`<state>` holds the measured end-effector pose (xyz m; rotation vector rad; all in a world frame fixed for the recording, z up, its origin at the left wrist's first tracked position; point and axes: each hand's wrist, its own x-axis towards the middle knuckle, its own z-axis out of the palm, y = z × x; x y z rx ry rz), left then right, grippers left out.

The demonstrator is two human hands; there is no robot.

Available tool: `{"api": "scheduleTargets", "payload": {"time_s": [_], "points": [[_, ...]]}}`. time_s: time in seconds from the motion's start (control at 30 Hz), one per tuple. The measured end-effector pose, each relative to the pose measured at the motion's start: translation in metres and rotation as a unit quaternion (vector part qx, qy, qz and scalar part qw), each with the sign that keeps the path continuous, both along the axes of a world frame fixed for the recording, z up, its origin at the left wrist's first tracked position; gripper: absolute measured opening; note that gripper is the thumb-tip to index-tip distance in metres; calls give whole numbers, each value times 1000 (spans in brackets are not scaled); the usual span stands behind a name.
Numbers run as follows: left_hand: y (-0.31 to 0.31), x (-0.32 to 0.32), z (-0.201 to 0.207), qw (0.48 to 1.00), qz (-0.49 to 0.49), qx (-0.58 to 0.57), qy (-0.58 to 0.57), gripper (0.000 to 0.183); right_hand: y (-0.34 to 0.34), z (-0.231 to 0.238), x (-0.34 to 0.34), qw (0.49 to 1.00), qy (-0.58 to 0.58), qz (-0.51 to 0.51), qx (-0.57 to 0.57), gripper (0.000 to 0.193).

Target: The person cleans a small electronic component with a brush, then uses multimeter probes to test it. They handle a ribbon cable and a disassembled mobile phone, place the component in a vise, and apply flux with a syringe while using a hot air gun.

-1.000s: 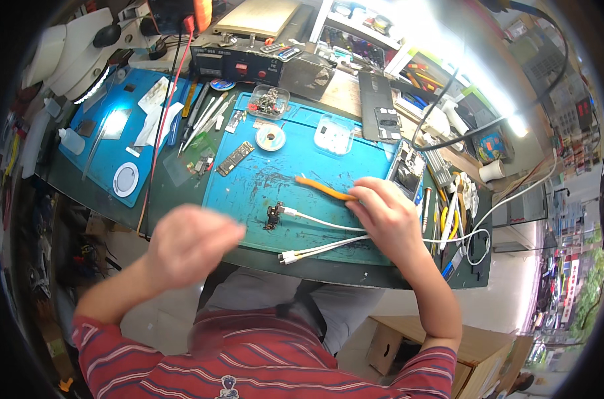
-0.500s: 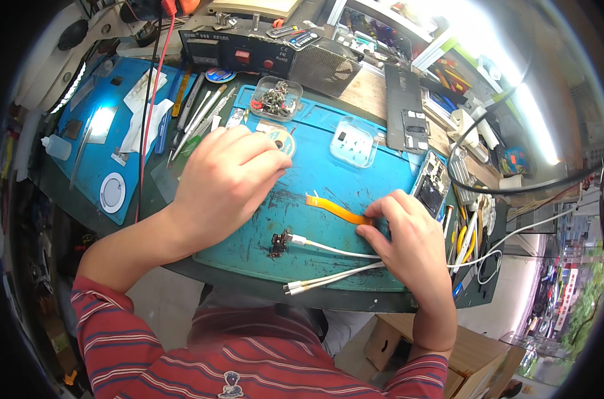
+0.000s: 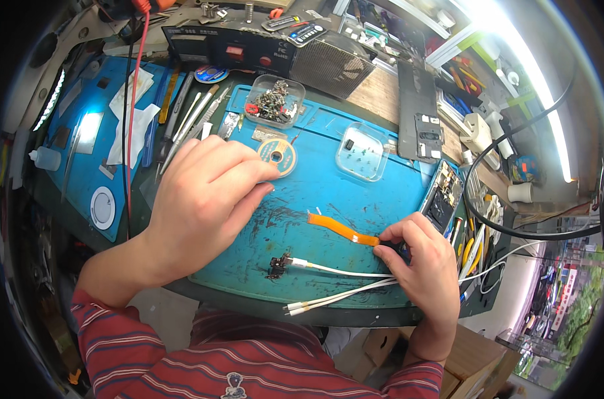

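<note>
An orange flex ribbon cable point(image 3: 342, 230) stretches over the blue work mat point(image 3: 295, 199). Its right end, which has a dark part, is pinched between the thumb and index finger of my right hand point(image 3: 421, 259). My left hand point(image 3: 205, 196) hovers above the mat's left side, thumb and forefinger drawn together; whatever sits between them is too small to make out. Just beyond those fingertips lies a round spool point(image 3: 288, 157). Below the ribbon, a white cable point(image 3: 335, 269) ends at a small black connector board point(image 3: 277, 266). Two more white cable ends point(image 3: 315, 302) lie nearer me.
A clear box of small metal parts point(image 3: 275, 100) and a clear tray point(image 3: 362, 151) stand at the back. An opened phone point(image 3: 443, 193) lies at the right, by several hand tools. Tweezers and pens lie left. A black station point(image 3: 229, 53) stands behind.
The whole view has shifted slightly. More of the ribbon's right end and a dark part now show at my right fingers. My left hand stays raised, a little lower and further left.
</note>
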<state>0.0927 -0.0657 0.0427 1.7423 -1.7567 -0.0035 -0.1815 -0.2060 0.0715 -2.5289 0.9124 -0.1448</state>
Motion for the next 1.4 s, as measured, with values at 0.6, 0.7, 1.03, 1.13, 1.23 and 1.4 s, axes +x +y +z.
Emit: {"api": "scheduleTargets", "payload": {"time_s": [0.6, 0.7, 1.03, 1.13, 1.23, 1.4], "points": [[-9, -34, -13, 962, -72, 79, 250, 34, 3, -5, 1, 991, -119, 54, -12, 19], [-8, -27, -15, 968, -89, 96, 214, 28, 2, -6, -1, 991, -120, 53, -20, 23], [-5, -25, -14, 946, -76, 124, 290, 26, 3, -6, 3, 991, -119, 61, 1, 33], [-6, -27, -10, 930, -96, 123, 333, 28, 7, -8, 6, 990, -123, 67, -12, 23], [-4, -25, -7, 912, -65, 155, 375, 31, 9, -7, 9, 991, -122, 58, -18, 17], [-2, -20, -7, 824, -37, 182, 536, 26, 7, -8, 11, 990, -122, 56, -37, 18]]}}
